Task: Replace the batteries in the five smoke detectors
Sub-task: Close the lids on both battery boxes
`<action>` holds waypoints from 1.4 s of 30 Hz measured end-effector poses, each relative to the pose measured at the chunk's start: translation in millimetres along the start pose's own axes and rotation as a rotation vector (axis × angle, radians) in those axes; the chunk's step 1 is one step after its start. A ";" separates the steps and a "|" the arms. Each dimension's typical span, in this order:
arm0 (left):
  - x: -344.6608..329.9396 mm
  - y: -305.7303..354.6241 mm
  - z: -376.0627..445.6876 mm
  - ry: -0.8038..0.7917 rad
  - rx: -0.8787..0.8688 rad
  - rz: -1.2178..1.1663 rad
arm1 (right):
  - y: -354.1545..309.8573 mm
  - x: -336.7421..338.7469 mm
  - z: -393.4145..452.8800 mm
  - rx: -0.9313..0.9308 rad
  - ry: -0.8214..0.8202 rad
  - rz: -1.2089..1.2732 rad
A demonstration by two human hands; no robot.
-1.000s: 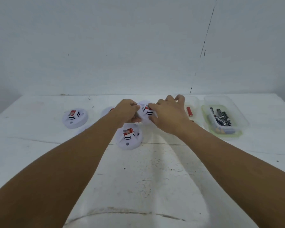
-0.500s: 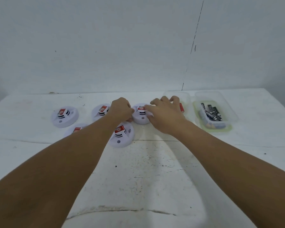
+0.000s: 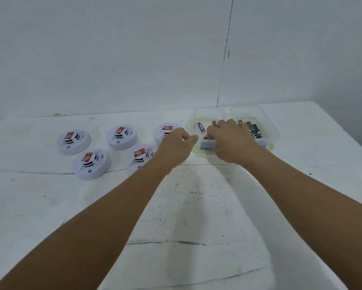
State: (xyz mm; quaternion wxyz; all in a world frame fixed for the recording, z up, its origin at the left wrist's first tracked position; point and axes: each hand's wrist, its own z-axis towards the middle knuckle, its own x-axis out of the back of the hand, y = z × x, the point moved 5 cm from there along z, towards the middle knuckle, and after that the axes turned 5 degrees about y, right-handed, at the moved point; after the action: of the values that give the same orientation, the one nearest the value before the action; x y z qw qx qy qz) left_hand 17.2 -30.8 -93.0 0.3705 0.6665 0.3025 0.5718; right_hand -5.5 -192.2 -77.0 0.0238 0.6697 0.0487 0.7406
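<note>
Right hand (image 3: 230, 141) reaches, fingers curled, into the left tray (image 3: 193, 122) among batteries (image 3: 201, 127), though whether it grips one I cannot tell, while the left hand (image 3: 175, 145) hovers loosely curled and holding nothing just beside that tray's near-left edge. Five detectors (image 3: 122, 136) sit left of the hands, the nearest partly hidden by the left wrist. Bare, scuffed white table (image 3: 196, 206) lies open toward the near edge, with a white wall (image 3: 134, 49) behind.

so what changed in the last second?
Both hands left the rear-right smoke detector and moved right. The right hand now reaches into the left clear container, over the batteries; what it grips is hidden. The left hand, loosely curled, hovers by that container's left edge. All five detectors and both containers kept their places.
</note>
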 end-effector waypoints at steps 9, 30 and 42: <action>-19.4 -2.4 -28.0 -0.057 0.209 -0.319 | -6.2 0.8 -12.5 0.042 0.190 -0.012; 51.8 -28.9 -47.8 0.033 0.206 0.045 | -15.5 31.5 -35.8 -0.159 0.301 0.557; 49.5 -53.7 -66.9 -0.290 0.167 0.159 | -30.3 -22.5 -61.8 -0.110 -0.123 0.640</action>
State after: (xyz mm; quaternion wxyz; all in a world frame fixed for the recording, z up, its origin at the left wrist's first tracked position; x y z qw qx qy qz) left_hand -39.6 49.2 -106.6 0.3070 0.7924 0.2386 0.4700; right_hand -65.5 -166.8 -108.5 -0.1708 0.6923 -0.2058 0.6702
